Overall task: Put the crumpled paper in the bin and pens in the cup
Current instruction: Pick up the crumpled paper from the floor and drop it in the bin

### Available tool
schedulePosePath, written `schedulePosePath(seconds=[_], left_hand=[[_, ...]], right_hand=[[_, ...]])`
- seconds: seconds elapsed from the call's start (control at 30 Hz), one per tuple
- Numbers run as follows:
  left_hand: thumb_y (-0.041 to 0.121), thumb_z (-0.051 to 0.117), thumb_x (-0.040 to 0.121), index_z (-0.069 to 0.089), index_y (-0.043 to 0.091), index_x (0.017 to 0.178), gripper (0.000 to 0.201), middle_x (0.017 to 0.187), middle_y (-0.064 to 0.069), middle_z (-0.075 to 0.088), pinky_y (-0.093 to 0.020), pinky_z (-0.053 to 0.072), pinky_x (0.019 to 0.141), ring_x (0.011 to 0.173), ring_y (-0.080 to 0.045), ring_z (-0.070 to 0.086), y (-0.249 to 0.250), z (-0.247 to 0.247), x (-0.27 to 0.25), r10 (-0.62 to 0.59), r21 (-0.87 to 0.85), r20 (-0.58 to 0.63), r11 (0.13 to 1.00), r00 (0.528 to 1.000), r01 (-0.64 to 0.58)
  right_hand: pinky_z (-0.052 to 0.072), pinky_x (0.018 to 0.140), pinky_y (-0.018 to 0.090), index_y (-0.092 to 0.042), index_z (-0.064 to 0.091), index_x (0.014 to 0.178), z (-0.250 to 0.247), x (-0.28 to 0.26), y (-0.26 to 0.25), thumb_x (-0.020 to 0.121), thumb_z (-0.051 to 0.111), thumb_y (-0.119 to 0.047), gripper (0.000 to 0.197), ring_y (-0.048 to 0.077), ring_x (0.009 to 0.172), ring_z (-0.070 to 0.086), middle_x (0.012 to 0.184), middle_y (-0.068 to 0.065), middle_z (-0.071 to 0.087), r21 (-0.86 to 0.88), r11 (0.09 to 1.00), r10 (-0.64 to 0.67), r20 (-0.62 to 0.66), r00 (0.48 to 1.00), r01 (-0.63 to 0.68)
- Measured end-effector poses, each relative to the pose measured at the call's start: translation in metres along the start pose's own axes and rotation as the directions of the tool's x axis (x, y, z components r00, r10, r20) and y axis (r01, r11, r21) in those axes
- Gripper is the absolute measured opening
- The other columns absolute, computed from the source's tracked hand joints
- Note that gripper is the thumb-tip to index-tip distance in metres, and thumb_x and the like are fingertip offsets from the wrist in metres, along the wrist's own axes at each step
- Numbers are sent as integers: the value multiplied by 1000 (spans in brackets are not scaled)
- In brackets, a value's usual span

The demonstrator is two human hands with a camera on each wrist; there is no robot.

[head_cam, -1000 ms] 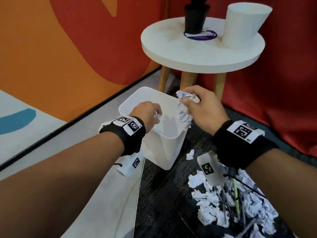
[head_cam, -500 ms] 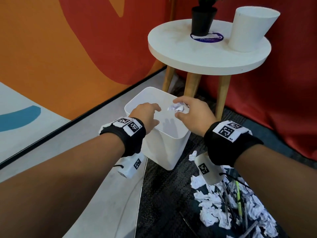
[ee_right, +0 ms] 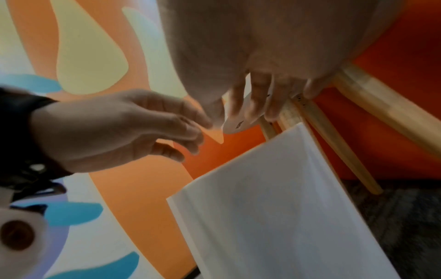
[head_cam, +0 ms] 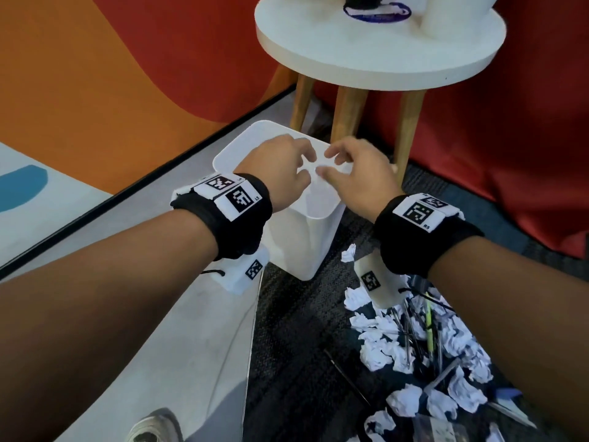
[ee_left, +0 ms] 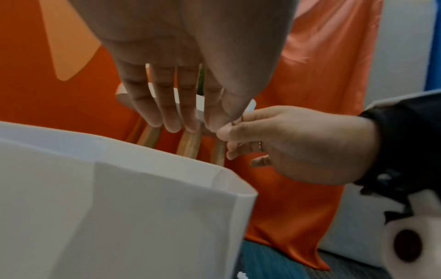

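Both hands hover over the mouth of the white bin (head_cam: 302, 250), fingers loosely spread and holding nothing. My left hand (head_cam: 287, 167) is over the bin's left side, my right hand (head_cam: 350, 173) over its right side, their fingertips almost touching. The left wrist view shows straight left fingers (ee_left: 167, 105) above the bin's rim (ee_left: 119, 169). What lies inside the bin is hidden. A pile of crumpled paper (head_cam: 382, 346) mixed with pens (head_cam: 428, 323) lies on the dark carpet at lower right. The white cup (head_cam: 446, 20) stands on the round table (head_cam: 366, 49).
The round white table stands on wooden legs (head_cam: 347, 113) just behind the bin, with a dark pot's base on it. An orange and red wall runs along the left and back. A shoe (head_cam: 153, 425) shows at the bottom edge.
My right hand moved left over the bin and let go of the crumpled paper it held; the paper is out of sight. The left hand opened its fingers.
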State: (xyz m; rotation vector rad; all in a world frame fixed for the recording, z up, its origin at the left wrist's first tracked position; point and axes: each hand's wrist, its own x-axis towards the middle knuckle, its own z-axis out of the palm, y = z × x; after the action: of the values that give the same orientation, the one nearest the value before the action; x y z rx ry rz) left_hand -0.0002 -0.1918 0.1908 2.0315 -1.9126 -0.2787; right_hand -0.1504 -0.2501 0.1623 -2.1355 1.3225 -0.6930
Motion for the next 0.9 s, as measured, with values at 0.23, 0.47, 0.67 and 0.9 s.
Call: schedulePosePath(seconds=[0.23, 0.47, 0.67, 0.9], left_hand=[[23, 54, 86, 61, 22, 101, 16, 74, 9, 51, -29, 38, 69, 75, -15, 48, 62, 21, -30, 221, -118, -23, 968, 975, -222], [26, 50, 91, 57, 26, 107, 18, 82, 7, 55, -29, 38, 64, 79, -21, 54, 87, 110, -71, 222, -130, 317, 973, 922, -189], [34, 48, 92, 55, 27, 110, 20, 108, -1, 64, -34, 46, 76, 99, -28, 60, 79, 186, -98, 137, -29, 594, 988, 793, -149], [28, 49, 91, 52, 22, 111, 21, 115, -5, 60, -33, 45, 79, 103, -28, 58, 72, 235, -110, 72, 28, 726, 991, 684, -133]], right_hand=[[36, 61, 33, -19, 42, 74, 9, -57, 66, 88, 59, -33, 26, 11, 55, 42, 59, -8, 45, 176, 954, 265, -117, 957, -243], [53, 84, 46, -7, 63, 88, 54, -151, 152, 91, 60, -36, 29, 37, 96, 62, 101, 21, 66, -422, 851, 511, 531, 676, -312], [46, 73, 32, -16, 48, 130, 83, -196, 179, 88, 57, -17, 43, 30, 104, 60, 119, 12, 60, -481, 843, 512, 582, 632, -241], [49, 83, 45, -20, 36, 138, 112, -238, 198, 90, 57, -19, 52, 36, 116, 50, 129, 11, 41, -553, 817, 526, 600, 603, -162]])
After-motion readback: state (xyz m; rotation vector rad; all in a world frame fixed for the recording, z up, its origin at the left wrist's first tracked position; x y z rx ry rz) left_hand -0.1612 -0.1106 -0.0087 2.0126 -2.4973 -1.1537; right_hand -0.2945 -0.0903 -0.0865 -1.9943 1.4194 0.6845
